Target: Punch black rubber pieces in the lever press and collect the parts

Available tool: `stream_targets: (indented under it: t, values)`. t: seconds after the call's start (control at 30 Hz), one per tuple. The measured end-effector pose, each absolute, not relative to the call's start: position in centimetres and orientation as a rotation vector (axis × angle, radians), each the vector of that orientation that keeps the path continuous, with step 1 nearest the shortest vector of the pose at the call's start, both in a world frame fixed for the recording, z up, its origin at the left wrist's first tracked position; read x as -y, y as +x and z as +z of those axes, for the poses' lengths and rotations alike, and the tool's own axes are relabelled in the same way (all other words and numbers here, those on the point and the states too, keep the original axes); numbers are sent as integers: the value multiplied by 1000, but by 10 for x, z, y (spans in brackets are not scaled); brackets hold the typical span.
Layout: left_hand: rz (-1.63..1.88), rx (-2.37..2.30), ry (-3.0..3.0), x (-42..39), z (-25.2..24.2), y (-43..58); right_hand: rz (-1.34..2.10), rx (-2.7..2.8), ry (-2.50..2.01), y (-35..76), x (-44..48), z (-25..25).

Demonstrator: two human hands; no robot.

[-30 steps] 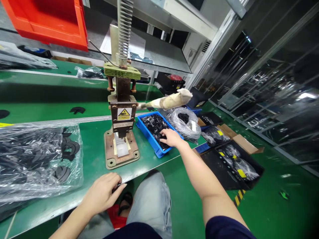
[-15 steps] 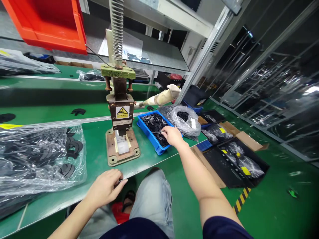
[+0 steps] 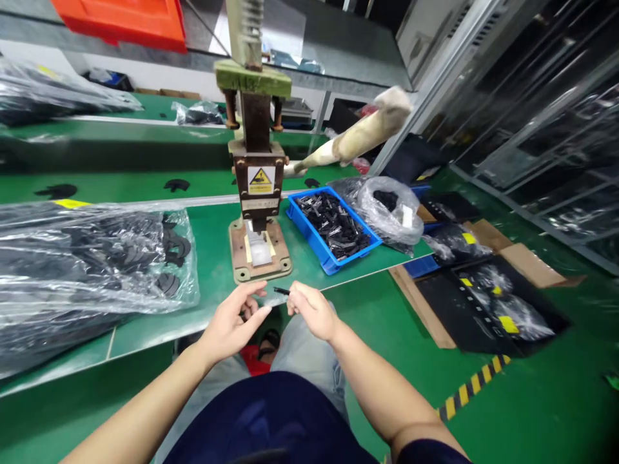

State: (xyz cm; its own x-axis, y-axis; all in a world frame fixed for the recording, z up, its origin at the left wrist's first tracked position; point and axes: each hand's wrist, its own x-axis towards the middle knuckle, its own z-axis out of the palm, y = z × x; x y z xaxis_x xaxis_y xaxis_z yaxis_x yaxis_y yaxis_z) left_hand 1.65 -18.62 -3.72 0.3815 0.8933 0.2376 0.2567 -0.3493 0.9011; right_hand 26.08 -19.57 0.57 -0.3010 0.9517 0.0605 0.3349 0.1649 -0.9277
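My right hand (image 3: pixel 312 310) pinches a small black strip (image 3: pixel 281 291) that points left, just beyond the bench's front edge. Facing it, my left hand (image 3: pixel 238 322) has thumb and forefinger apart, with the other fingers curled; a small dark thing may lie among them, too unclear to name. Behind both hands stands a hand press (image 3: pixel 261 187) with a warning label, its base plate (image 3: pixel 236 254) on the green bench. A blue tray (image 3: pixel 309 243) full of black strips (image 3: pixel 338 225) is right of the press.
A clear bag (image 3: pixel 97 258) of black curved parts lies left of the press. The press's wrapped lever (image 3: pixel 348 138) reaches out to the right above the bench. Clear wrapping (image 3: pixel 387 212) lies beyond the tray. An orange bin (image 3: pixel 126 19) hangs at the upper left.
My right hand has left the blue tray and come back beside my left hand with a black strip. The view has shifted, and my left hand's thumb and forefinger are wider apart.
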Motion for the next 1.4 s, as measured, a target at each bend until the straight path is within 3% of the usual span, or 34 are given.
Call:
stream_targets:
  t: [0.2,0.63,0.9,1.03,1.23,1.4]
  values:
    - [1029,-960,1863,202,-19,21,1387,1674,-1077,244,207,-8]
    - [999,-965,1839,216,-12,18,1560,1529,-1006,239,214,-24]
    - [694,-859,1225,215,-20,18,1668,1574,-1000,243,215,-34]
    - [561,-733,1098,214,-34,20,1748,1610,-1025,240,212,-63]
    - [663,-829,1184,201,-44,15,1799,1697,-1209,231,217,-130]
    - [768,-920,1197,181,-32,7,1667,1818,-1388,217,227,-155]
